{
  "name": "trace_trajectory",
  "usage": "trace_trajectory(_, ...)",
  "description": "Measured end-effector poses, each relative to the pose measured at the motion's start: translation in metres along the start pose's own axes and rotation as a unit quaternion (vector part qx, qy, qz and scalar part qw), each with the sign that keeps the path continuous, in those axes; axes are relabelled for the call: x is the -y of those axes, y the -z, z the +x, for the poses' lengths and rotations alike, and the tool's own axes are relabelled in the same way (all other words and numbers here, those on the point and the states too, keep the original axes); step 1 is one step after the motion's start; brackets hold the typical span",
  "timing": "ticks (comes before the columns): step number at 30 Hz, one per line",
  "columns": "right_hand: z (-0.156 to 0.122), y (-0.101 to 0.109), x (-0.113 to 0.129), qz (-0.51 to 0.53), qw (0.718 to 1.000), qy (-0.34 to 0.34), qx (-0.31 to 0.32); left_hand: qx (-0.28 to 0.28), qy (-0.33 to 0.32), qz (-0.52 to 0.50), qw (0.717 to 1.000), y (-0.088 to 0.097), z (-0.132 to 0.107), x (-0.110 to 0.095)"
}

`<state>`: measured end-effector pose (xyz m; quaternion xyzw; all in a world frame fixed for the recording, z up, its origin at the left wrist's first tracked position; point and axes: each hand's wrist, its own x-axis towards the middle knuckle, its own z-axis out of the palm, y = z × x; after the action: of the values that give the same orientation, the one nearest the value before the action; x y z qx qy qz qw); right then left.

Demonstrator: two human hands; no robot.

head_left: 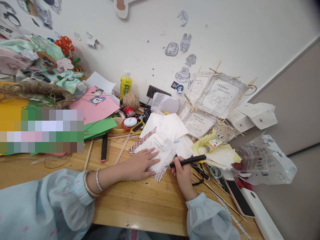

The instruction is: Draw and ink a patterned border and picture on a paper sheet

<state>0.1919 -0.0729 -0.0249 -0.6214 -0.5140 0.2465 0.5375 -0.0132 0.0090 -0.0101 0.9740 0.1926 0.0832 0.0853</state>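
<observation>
A white paper card (165,151) lies tilted on the table, with handwriting, a line drawing and a crosshatched border. Dark red fills part of that border on the left and lower edges; elsewhere it is grey. My left hand (141,163) rests flat on the card, fingers spread. In my right hand (182,171) is a black marker pen (188,161), gripped between thumb and fingers at the card's right edge. Its tip is too small to make out clearly. Loose white sheets (162,125) lie just behind the card.
Bordered cards on a stick frame (220,95) lean against the wall. Behind the card are scissors (137,127), a twine ball (131,101) and a yellow bottle (125,85). Coloured paper (97,106) and another marker (104,148) lie left; a phone (240,198) and plastic bag (267,160) lie right.
</observation>
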Motion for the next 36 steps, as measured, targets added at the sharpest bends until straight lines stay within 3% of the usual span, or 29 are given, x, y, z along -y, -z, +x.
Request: trace_trajectory(36,0.0029,0.0007,0.0023,-0.039,0.999,-0.002,-0.017,0.005,-0.001,0.004,1.0,0.0013,0.0001,0.0005)
